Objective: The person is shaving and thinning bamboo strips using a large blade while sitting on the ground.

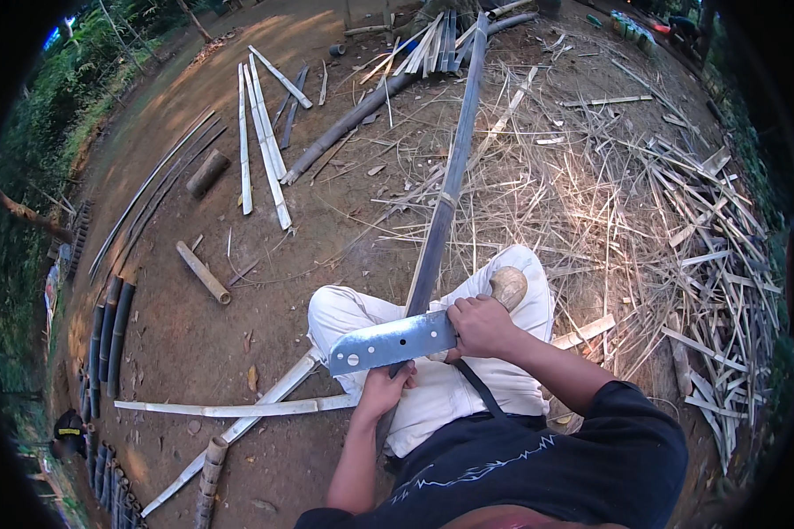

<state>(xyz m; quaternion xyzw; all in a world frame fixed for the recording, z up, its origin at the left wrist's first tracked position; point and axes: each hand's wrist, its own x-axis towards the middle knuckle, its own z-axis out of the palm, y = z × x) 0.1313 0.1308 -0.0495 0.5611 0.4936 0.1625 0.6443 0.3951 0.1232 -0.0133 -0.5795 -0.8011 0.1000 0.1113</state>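
Observation:
My right hand is closed round the handle of a broad-bladed machete with a bulbous wooden butt. Its silvery blade, pierced by several round holes, points left above my lap. Just below the blade, my left hand is closed on a long split bamboo strip. That dark-skinned strip runs from my lap far ahead, with a pale joint partway along. The blade hides the part of it nearest my fingers, so I cannot tell whether the edge touches it. A pale bamboo strip reaches from the left toward my left wrist.
I sit on bare earth, legs folded in pale trousers. Thin shavings cover the ground ahead right, beside a heap of split offcuts. Pale strips, a short log and dark poles lie to the left.

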